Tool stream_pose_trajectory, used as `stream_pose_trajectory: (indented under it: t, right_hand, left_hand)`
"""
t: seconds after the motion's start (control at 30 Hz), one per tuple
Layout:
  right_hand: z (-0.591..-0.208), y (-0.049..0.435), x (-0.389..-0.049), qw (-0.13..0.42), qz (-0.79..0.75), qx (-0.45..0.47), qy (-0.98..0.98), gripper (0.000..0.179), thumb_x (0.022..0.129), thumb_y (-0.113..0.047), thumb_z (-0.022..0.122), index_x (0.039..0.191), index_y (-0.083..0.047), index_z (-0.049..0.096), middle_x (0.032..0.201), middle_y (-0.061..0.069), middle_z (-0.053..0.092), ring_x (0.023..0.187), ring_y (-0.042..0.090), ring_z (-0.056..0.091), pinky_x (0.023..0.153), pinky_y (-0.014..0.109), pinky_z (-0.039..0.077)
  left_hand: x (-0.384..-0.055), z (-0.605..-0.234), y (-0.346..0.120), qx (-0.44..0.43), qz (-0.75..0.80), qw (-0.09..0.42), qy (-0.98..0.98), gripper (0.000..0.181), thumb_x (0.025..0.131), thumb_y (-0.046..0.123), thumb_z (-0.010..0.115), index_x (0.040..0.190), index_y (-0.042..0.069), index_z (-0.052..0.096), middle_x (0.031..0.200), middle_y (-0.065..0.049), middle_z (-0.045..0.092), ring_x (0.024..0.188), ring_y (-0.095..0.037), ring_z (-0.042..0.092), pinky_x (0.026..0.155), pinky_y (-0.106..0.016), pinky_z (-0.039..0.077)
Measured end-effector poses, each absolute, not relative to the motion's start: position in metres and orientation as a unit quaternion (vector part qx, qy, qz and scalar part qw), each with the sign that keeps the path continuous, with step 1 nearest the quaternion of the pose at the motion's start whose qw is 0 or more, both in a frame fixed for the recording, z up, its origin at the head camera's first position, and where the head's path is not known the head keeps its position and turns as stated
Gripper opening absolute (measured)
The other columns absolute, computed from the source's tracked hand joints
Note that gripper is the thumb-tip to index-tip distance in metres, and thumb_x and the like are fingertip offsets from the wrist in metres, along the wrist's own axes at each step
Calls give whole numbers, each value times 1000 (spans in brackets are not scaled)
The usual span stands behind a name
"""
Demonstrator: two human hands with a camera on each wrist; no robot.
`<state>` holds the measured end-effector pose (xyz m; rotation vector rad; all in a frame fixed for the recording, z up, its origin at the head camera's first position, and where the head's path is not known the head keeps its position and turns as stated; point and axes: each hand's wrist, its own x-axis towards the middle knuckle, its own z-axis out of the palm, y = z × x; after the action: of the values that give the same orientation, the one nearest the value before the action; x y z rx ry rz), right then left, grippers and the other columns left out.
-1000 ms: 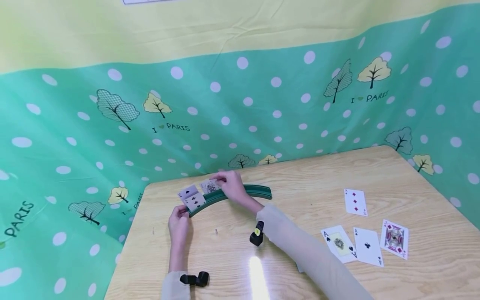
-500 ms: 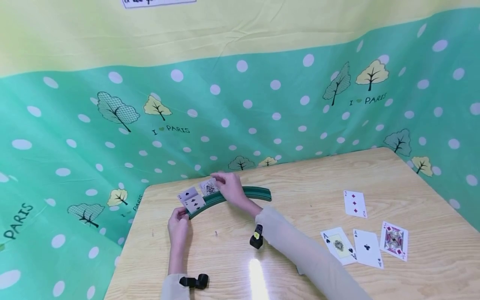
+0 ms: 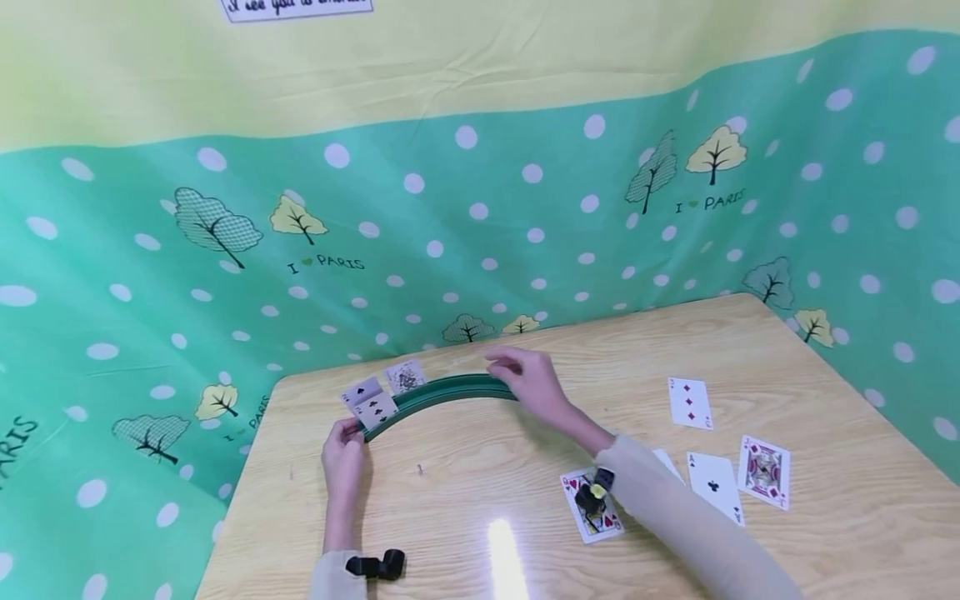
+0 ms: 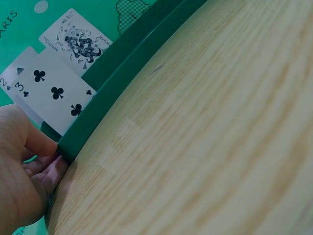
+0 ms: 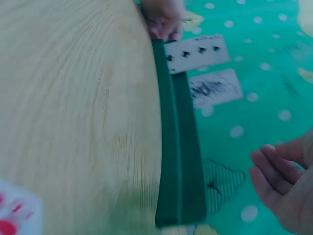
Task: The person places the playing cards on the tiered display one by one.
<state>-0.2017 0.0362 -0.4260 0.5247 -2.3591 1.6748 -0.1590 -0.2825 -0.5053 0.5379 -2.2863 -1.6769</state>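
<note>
A curved green card holder (image 3: 450, 390) lies near the back of the table. Its left end is gripped between thumb and fingers of my left hand (image 3: 342, 462). The three of clubs (image 4: 46, 90) stands in the holder's front slot, overlapping the two of spades (image 4: 8, 78) behind it. To their right the joker (image 3: 406, 377) stands in the back slot. My right hand (image 3: 536, 387) hovers over the holder's right end, hiding it in the head view. In the right wrist view its fingers (image 5: 266, 188) are loosely bent, holding nothing, well apart from the joker.
Face up on the wooden table (image 3: 465, 475) to the right lie the three of diamonds (image 3: 690, 403), ace of clubs (image 3: 714, 487) and jack of diamonds (image 3: 764, 472). A hearts face card (image 3: 603, 529) and another white card (image 3: 669, 464) lie partly under the right forearm. A patterned curtain hangs behind.
My right hand has let go of the joker, now standing in the holder, and moved right. The hearts face card has come into sight beneath that arm. My left hand keeps its grip.
</note>
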Motion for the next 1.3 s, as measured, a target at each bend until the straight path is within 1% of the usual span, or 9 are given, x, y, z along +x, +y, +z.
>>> stream_pose_trajectory:
  t: [0.07,0.17,0.3,0.53,0.6,0.8,1.07,1.17,1.3]
  right_hand:
    - [-427,53,-193,75,588,142,-793,21,93,1,72,114,1,75,97,11,77,90,26,74,80,28,59]
    - [-427,76,-185,51,618,97,-778,22,94,3,69,116,4,72,97,13,76,91,26,74,81,29,59]
    - [-424,104,-180,49,643,66,-762,23,96,4,66,118,9,69,99,21,75,90,28,75,81,30,60]
    - [-421,134,-180,35,637,52,-768,23,98,0,66,120,9,69,102,21,75,88,19,74,81,29,59]
    - [-423,141,-180,28,634,50,-771,23,98,0,66,119,9,69,102,22,75,88,18,74,81,30,60]
    - [-429,160,-185,22,646,35,-762,24,99,2,64,119,15,66,101,23,74,83,10,73,81,31,60]
    - [-428,183,-189,16,653,26,-757,28,100,0,63,122,19,62,98,19,75,80,7,73,79,29,60]
    - [-428,189,-190,16,658,19,-753,30,101,1,62,123,20,60,94,14,76,79,6,72,79,29,60]
    - [-428,194,-193,21,658,10,-753,28,101,2,61,123,20,60,90,7,76,78,6,72,78,29,60]
  left_hand:
    - [-159,-507,-284,185,-579,122,-785,38,97,-4,44,132,-13,54,129,-32,56,118,-35,53,87,-20,40]
    - [-160,-507,-284,188,-585,118,-780,38,97,-4,43,134,-12,53,131,-32,55,119,-35,52,90,-24,40]
    - [-163,-506,-282,188,-594,113,-774,39,98,-3,42,135,-12,52,133,-31,54,119,-33,50,93,-28,39]
    - [-166,-503,-281,191,-590,124,-774,37,97,-5,43,132,-13,54,130,-30,56,113,-28,51,88,-23,40]
    - [-165,-503,-281,194,-587,124,-776,37,97,-5,44,132,-13,54,129,-31,57,113,-29,52,86,-20,40]
    - [-163,-505,-281,196,-585,122,-777,37,97,-5,44,132,-13,54,128,-31,56,114,-31,52,86,-20,40]
    - [-162,-506,-280,196,-586,124,-776,38,97,-4,44,132,-13,54,129,-32,56,116,-33,52,90,-26,40]
    - [-163,-504,-281,195,-586,120,-777,38,97,-4,43,133,-12,53,130,-32,56,118,-34,52,92,-28,40]
    - [-163,-503,-281,195,-587,119,-777,38,98,-5,43,133,-13,53,131,-32,55,118,-35,52,91,-27,40]
